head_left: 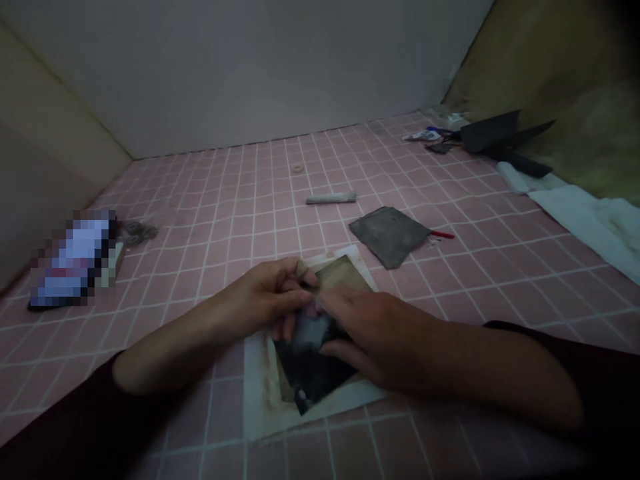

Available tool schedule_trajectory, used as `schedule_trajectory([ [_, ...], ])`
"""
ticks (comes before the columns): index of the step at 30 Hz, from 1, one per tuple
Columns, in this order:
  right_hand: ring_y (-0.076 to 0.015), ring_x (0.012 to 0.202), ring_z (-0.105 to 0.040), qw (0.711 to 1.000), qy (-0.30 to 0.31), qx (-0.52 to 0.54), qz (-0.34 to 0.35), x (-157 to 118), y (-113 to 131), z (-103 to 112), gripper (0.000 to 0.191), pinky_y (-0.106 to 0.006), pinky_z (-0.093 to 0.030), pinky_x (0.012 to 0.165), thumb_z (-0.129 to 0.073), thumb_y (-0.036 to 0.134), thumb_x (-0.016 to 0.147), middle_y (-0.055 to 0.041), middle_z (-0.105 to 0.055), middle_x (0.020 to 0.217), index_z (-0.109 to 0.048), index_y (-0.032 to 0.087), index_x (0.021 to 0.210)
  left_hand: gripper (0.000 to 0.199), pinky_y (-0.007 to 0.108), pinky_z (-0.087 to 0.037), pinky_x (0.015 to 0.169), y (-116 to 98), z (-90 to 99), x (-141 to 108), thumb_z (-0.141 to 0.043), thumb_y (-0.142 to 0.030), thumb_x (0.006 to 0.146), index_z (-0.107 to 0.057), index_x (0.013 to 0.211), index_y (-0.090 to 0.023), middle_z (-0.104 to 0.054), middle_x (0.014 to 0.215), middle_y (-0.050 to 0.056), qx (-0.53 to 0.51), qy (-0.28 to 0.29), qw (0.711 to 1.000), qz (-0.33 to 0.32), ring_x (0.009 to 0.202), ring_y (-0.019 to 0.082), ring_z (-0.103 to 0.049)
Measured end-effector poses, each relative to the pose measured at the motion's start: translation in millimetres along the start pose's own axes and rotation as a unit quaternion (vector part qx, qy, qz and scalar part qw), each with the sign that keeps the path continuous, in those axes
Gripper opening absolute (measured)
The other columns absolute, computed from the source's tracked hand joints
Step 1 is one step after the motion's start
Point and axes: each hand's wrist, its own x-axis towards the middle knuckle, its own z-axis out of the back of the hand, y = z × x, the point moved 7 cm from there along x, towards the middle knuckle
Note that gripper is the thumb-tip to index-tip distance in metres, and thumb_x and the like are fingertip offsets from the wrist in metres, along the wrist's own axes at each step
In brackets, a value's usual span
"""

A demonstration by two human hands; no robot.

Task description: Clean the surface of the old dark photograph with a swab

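My left hand (265,298) and my right hand (370,337) meet over a dark square sheet (307,370), which has a tan-olive upper corner and a pale, glossy patch. The fingers of both hands hold it near its upper edge, and their fingertips almost touch. The sheet lies tilted on a stained white paper (260,393), which rests on the pink tiles. My hands hide the middle of the sheet. I cannot tell whether it is one layer or several.
A grey, flat sheet (389,235) lies beyond my hands, with a red-handled tool (443,234) under its edge. A grey stick (331,198) and a small ring (298,169) lie farther off. A blurred object (73,260) sits left; black pieces (493,131) and white cloth (587,223) lie right.
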Motion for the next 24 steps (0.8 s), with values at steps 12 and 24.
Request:
schedule_trajectory([
  [12,-0.0237,0.092,-0.063,1.0,0.015,0.014,-0.015,0.5,-2.4,-0.8,0.03,-0.036,-0.048,0.074,-0.059,0.023,0.087,-0.0096,-0.064,0.107,-0.052,0.015,0.115,0.017,0.016,-0.045,0.052,-5.8,0.4,-6.4,-0.057,-0.024,0.088,-0.053,0.103,-0.017,-0.061,0.077,-0.004,0.032,-0.009,0.999,-0.035,0.057,0.005,-0.055],
  [24,-0.0184,0.075,-0.058,1.0,-0.004,-0.005,-0.009,-1.4,-2.8,1.1,0.019,-0.03,-0.041,0.064,-0.06,0.025,0.087,-0.0051,-0.061,0.094,-0.052,0.017,0.102,0.023,0.011,-0.037,0.041,5.5,16.9,-2.7,-0.069,-0.028,0.08,-0.061,0.098,-0.016,-0.061,0.066,-0.004,0.02,-0.07,0.997,-0.011,0.044,0.002,-0.049],
])
